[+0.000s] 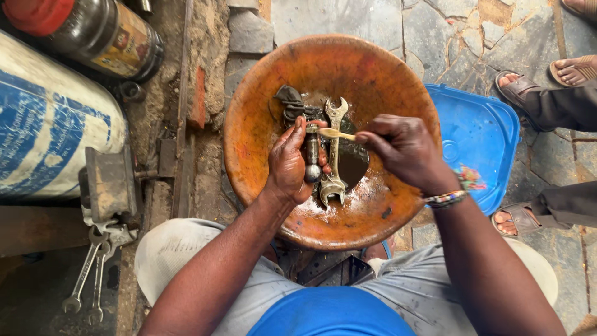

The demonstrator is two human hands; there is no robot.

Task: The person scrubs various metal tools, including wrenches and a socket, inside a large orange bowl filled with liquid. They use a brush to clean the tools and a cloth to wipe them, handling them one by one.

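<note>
My left hand (287, 163) grips a small dark metal part (311, 152) with a rounded shiny end, held upright over a rusty orange bowl (261, 106). My right hand (404, 149) pinches a thin pale stick or brush (336, 132) whose tip touches the top of the part. In the bowl lie an open-ended spanner (336, 158), a dark oily rag (289, 102) and a pool of dark liquid (356, 163). A beaded bracelet is on my right wrist.
A blue plastic lid (479, 134) lies right of the bowl. Another person's sandalled feet (516, 90) stand at the right. At left sit a white and blue sack (43, 124), a dark bottle (93, 31), a metal block (111, 183) and two spanners (90, 274).
</note>
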